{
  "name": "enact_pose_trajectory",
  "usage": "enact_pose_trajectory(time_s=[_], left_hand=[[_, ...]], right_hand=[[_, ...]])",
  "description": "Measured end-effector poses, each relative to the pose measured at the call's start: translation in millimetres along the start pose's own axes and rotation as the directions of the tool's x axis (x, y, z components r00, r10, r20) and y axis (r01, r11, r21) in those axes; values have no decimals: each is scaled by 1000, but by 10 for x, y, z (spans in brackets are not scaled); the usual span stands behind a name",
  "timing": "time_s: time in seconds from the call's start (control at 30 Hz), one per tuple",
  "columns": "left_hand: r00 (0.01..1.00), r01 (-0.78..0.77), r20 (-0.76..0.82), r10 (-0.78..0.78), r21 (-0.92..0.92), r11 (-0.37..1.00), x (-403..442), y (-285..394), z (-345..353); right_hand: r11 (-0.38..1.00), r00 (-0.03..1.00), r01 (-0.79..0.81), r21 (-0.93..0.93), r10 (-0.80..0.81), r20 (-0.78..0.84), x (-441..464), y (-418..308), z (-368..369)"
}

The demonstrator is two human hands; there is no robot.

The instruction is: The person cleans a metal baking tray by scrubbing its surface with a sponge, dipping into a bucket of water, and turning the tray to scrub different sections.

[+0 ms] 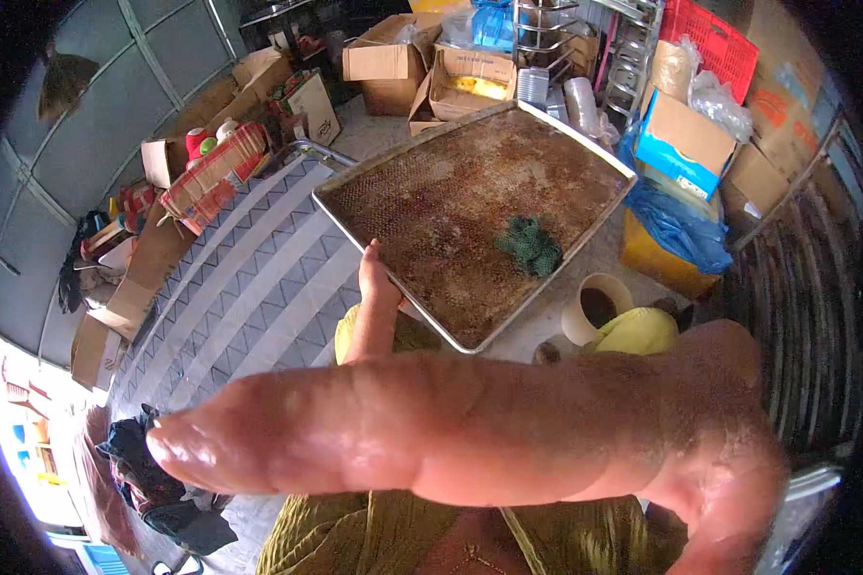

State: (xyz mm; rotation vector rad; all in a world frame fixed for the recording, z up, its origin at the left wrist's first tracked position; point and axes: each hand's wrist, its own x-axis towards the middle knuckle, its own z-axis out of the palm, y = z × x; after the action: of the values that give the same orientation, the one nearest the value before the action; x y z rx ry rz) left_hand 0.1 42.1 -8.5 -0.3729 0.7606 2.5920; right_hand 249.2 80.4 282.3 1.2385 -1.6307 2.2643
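Observation:
A large metal tray (431,192) with a brown, stained surface is tilted in front of me. My left hand (376,287) grips its left edge, with the thumb over the rim. On the tray's right part lies a dark green scouring pad (529,246). My right hand (470,422) is very close to the camera, one finger stretched across the view to the left; its other fingers are hidden or out of view. Below the tray's right corner stands a pale cup (594,309) with dark liquid, beside my yellow-green clothing.
Cardboard boxes (384,62) stand behind the tray. To the right are a blue and white box (683,144), a red crate (710,43) and blue plastic (676,225). Striped patterned fabric or flooring (230,278) lies left, with dark cloth (168,498) lower left.

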Motion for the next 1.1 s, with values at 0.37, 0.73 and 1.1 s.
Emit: enact_pose_trajectory(time_s=[0.37,0.73,1.1], left_hand=[[998,47,-37,-44,74,996,-3,18,22],[995,98,-37,-95,88,991,-402,69,343],[990,39,141,-32,-45,998,-131,74,102]], right_hand=[[988,990,-143,-63,143,-5,-128,-148,-221],[946,950,-311,-87,309,-42,-213,-433,-774],[164,706,-524,-836,634,-317,-792,884,-2567]])
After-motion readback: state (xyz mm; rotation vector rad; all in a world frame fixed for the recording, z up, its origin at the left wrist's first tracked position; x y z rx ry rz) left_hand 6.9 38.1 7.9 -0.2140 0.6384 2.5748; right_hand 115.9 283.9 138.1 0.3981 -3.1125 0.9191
